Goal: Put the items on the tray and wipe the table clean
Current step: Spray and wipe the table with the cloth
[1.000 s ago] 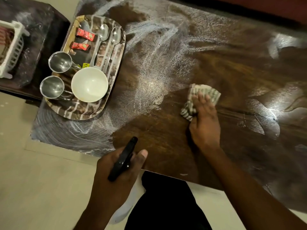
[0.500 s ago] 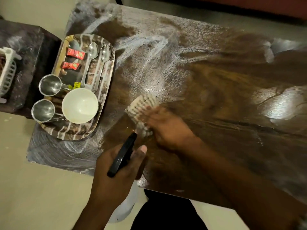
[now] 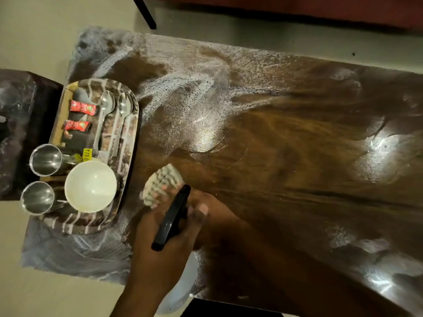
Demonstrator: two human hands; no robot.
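Observation:
My right hand presses a striped cloth onto the dark wooden table, close to the tray's right rim; its fingers are blurred and partly hidden behind my left hand. My left hand grips a spray bottle by its black trigger, just over the table's near edge. The patterned tray at the table's left end holds a white bowl, two steel cups, two spoons and two red sachets.
White foamy streaks cover the table's far left part and the near left corner. A dark side table stands left of the tray. A dark furniture leg and a red-brown edge lie beyond the table.
My right hand has swept the cloth leftward from mid-table to beside the tray. My left hand holds the spray bottle in about the same place. The view has shifted.

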